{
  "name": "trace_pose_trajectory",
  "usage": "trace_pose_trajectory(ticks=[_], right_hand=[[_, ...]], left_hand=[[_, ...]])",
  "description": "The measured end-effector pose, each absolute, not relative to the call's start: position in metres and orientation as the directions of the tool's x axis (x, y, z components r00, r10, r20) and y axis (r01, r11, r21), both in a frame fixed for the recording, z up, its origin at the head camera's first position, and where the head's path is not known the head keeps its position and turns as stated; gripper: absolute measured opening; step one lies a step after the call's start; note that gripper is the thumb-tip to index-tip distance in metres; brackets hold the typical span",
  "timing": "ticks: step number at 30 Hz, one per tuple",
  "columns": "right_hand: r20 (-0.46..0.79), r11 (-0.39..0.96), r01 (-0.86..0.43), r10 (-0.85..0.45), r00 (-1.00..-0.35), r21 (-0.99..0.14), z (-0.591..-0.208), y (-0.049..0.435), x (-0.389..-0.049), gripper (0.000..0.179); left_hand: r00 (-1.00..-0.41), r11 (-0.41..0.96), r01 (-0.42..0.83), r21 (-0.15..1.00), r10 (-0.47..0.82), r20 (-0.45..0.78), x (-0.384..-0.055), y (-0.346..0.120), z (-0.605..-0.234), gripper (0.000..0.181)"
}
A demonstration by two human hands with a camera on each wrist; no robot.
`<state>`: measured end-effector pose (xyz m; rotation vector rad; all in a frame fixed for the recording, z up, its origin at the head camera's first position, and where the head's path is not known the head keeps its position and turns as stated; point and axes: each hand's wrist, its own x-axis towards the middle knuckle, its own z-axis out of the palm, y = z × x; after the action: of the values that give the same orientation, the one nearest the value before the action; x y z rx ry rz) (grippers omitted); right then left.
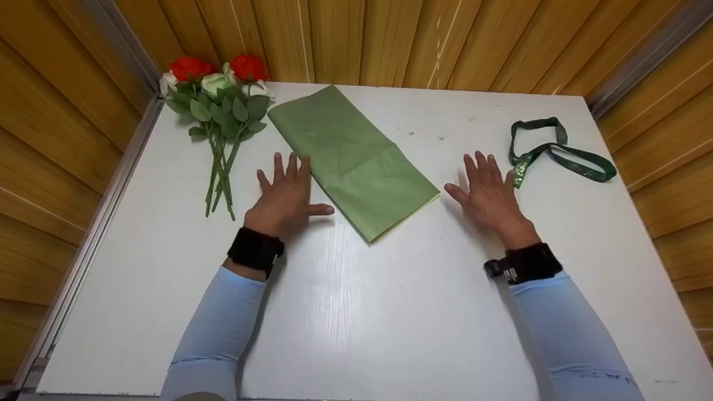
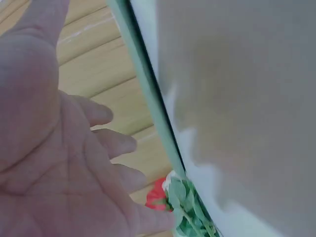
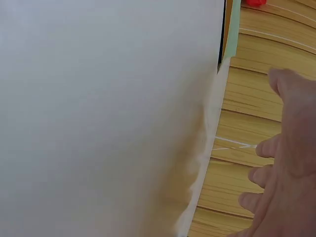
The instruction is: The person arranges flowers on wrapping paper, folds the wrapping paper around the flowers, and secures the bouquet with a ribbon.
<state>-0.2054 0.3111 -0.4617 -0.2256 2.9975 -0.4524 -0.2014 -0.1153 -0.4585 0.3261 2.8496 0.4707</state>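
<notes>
A folded sheet of green wrapping paper (image 1: 356,161) lies slantwise on the white table. My left hand (image 1: 287,195) hovers at its left edge with fingers spread, holding nothing; whether it touches the paper I cannot tell. To the right of the paper's near corner, my right hand (image 1: 490,197) is also spread and holds nothing. Just beyond its fingers lies a looped dark green ribbon (image 1: 579,161). Both palms, the left (image 2: 64,163) and the right (image 3: 291,163), appear in their wrist views, raised above the tabletop.
Artificial roses (image 1: 223,100) in red and white, with green leaves and stems, lie at the table's back left. Wood-patterned panels (image 1: 390,44) stand along the back and sides of the white table (image 1: 356,334). Both wrists wear black bands (image 1: 256,253).
</notes>
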Motion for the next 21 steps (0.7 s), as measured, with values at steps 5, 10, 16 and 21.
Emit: trace_pose_trajectory(ticks=[5,10,16,21], right_hand=[[-0.026,0.903,-0.164,-0.19,-0.981,-0.396,-0.463,0.303,-0.201,0.083],[-0.1,0.87,-0.18,-0.252,-0.962,-0.458,-0.46,0.283,-0.192,0.08],[-0.209,0.856,-0.194,-0.326,-0.922,-0.479,-0.457,0.263,-0.185,0.075],[-0.181,0.866,-0.311,-0.404,-0.897,-0.392,-0.462,0.26,-0.184,0.065]], left_hand=[[-0.912,0.904,0.303,0.302,0.367,-0.182,-0.196,-0.094,-0.463,0.117],[-0.866,0.884,0.388,0.259,0.446,-0.225,-0.188,-0.07,-0.464,0.102],[-0.859,0.907,0.38,0.18,0.418,-0.295,-0.177,-0.022,-0.463,0.099],[-0.849,0.911,0.39,0.13,0.411,-0.333,-0.168,0.022,-0.459,0.093]])
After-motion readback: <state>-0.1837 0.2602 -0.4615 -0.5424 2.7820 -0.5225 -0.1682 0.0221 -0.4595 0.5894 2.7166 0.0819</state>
